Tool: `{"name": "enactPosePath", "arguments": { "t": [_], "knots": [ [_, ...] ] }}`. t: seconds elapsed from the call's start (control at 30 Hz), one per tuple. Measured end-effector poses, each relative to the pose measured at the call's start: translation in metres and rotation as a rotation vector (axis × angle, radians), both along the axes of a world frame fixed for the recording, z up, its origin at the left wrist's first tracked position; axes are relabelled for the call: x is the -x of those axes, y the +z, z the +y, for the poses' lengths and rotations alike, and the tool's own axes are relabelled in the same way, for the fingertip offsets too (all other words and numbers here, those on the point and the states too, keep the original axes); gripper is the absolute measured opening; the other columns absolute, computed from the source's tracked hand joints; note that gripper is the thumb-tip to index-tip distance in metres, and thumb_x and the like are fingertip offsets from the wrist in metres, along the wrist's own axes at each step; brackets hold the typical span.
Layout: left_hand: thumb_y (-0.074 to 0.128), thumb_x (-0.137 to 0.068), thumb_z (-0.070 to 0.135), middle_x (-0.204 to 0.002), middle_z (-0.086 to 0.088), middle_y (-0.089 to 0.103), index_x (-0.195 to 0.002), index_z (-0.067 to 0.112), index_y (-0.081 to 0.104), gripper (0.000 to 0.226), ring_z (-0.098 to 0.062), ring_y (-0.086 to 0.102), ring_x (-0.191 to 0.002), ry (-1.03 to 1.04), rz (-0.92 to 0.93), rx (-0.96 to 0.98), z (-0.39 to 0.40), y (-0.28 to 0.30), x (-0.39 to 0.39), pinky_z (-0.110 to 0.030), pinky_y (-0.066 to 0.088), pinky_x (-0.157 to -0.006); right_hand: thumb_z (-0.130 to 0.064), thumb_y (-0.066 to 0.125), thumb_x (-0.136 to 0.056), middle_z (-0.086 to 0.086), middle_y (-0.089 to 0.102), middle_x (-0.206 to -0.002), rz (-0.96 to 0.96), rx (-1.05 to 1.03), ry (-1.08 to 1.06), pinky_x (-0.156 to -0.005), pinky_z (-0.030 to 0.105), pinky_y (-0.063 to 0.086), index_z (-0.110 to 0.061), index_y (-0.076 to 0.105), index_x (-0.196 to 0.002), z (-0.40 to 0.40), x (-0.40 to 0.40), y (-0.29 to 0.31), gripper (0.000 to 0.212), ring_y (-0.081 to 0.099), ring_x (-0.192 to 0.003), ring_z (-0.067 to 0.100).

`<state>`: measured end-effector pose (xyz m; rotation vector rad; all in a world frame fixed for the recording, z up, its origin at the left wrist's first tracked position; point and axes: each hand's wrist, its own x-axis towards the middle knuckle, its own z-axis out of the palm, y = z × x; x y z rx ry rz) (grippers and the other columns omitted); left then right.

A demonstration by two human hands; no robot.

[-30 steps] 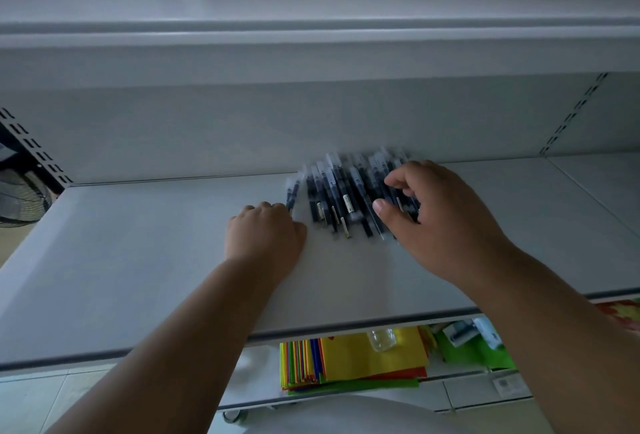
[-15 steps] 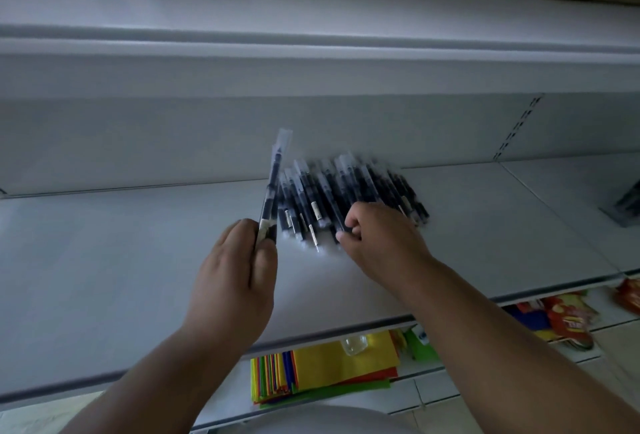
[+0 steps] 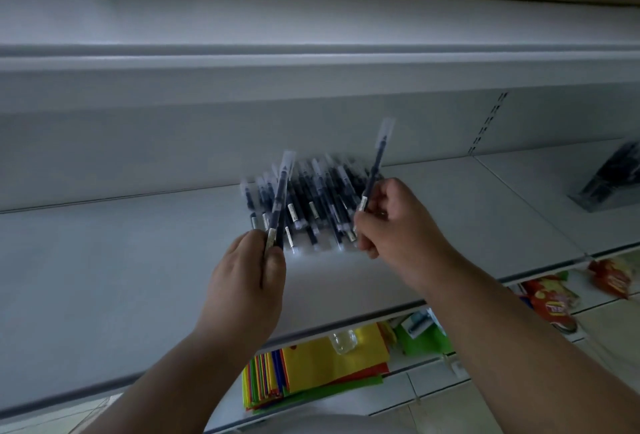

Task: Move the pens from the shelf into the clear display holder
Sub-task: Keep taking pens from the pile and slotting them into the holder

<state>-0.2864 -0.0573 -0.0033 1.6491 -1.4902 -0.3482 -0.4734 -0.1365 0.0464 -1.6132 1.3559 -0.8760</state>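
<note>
A pile of several dark pens in clear sleeves (image 3: 311, 205) lies on the white shelf (image 3: 121, 278), near its back wall. My left hand (image 3: 247, 281) grips one wrapped pen (image 3: 278, 198) by its lower end, tip pointing up, in front of the pile's left side. My right hand (image 3: 398, 226) pinches another wrapped pen (image 3: 374, 170) upright, just right of the pile. The clear display holder (image 3: 609, 181) sits at the far right of the shelf, blurred, with dark pens inside.
An upper shelf (image 3: 311, 63) overhangs the work area. Below the shelf edge lie a stack of coloured paper sheets (image 3: 311, 371), a small clear jar (image 3: 341, 342) and red snack packets (image 3: 550, 305).
My right hand has lifted a pen out of the pile and now holds it upright. My left hand keeps its pen raised. The view has shifted, bringing the holder in at the right.
</note>
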Motion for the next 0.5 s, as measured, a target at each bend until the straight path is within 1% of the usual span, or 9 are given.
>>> {"name": "enactPosePath", "arguments": {
  "t": [0.07, 0.13, 0.23, 0.33, 0.37, 0.43, 0.5],
  "knots": [
    [0.04, -0.097, 0.024, -0.07, 0.003, 0.044, -0.069, 0.024, 0.036, 0.029, -0.004, 0.044, -0.069, -0.014, -0.014, -0.023, -0.006, -0.001, 0.014, -0.019, 0.023, -0.052, -0.006, 0.058, -0.089, 0.014, 0.064, -0.078, -0.035, 0.036, -0.021, -0.053, 0.032, 0.049, -0.011, 0.049, -0.098, 0.008, 0.018, 0.006, 0.013, 0.062, -0.055, 0.012],
    [0.039, -0.098, 0.025, -0.071, 0.004, 0.045, -0.07, 0.025, 0.037, 0.028, -0.003, 0.045, -0.07, -0.04, -0.025, -0.04, -0.011, -0.002, 0.032, -0.019, 0.023, -0.052, -0.009, 0.058, -0.09, 0.013, 0.063, -0.071, -0.049, 0.099, -0.052, -0.056, 0.035, 0.048, -0.01, 0.049, -0.092, 0.015, 0.04, 0.01, 0.009, 0.062, -0.056, 0.017],
    [0.039, -0.099, 0.023, -0.073, 0.004, 0.046, -0.072, 0.024, 0.039, 0.027, -0.006, 0.044, -0.066, -0.099, -0.056, -0.04, -0.016, 0.003, 0.068, -0.021, 0.025, -0.052, -0.019, 0.058, -0.095, 0.007, 0.064, -0.067, -0.122, 0.192, -0.124, -0.057, 0.032, 0.047, -0.013, 0.053, -0.088, 0.027, 0.079, 0.016, 0.011, 0.062, -0.057, 0.02],
    [0.042, -0.098, 0.019, -0.074, 0.004, 0.047, -0.072, 0.024, 0.039, 0.026, -0.007, 0.044, -0.065, -0.145, -0.076, -0.039, -0.02, 0.005, 0.113, -0.021, 0.027, -0.053, -0.02, 0.058, -0.097, 0.003, 0.064, -0.064, -0.154, 0.269, -0.207, -0.058, 0.027, 0.047, -0.013, 0.057, -0.085, 0.039, 0.128, 0.023, 0.013, 0.06, -0.057, 0.013],
    [0.043, -0.098, 0.019, -0.074, 0.003, 0.047, -0.073, 0.022, 0.039, 0.026, -0.007, 0.044, -0.066, -0.154, -0.083, -0.04, -0.021, 0.005, 0.13, -0.021, 0.028, -0.053, -0.018, 0.058, -0.096, 0.001, 0.064, -0.064, -0.149, 0.289, -0.23, -0.059, 0.027, 0.047, -0.014, 0.058, -0.085, 0.042, 0.147, 0.024, 0.011, 0.061, -0.057, 0.012],
    [0.043, -0.098, 0.019, -0.072, 0.001, 0.046, -0.072, 0.02, 0.038, 0.026, -0.008, 0.043, -0.065, -0.171, -0.096, -0.038, -0.025, 0.005, 0.167, -0.022, 0.027, -0.053, -0.014, 0.06, -0.094, -0.001, 0.065, -0.067, -0.115, 0.325, -0.256, -0.062, 0.033, 0.049, -0.017, 0.058, -0.089, 0.048, 0.188, 0.027, 0.006, 0.063, -0.06, 0.013],
    [0.044, -0.099, 0.019, -0.07, 0.001, 0.044, -0.07, 0.02, 0.036, 0.029, -0.009, 0.042, -0.062, -0.182, -0.079, -0.033, -0.028, 0.005, 0.21, -0.023, 0.024, -0.051, -0.013, 0.062, -0.092, -0.001, 0.067, -0.075, -0.074, 0.349, -0.282, -0.064, 0.039, 0.053, -0.024, 0.055, -0.093, 0.052, 0.231, 0.03, 0.013, 0.066, -0.064, 0.015]
  ]
}}
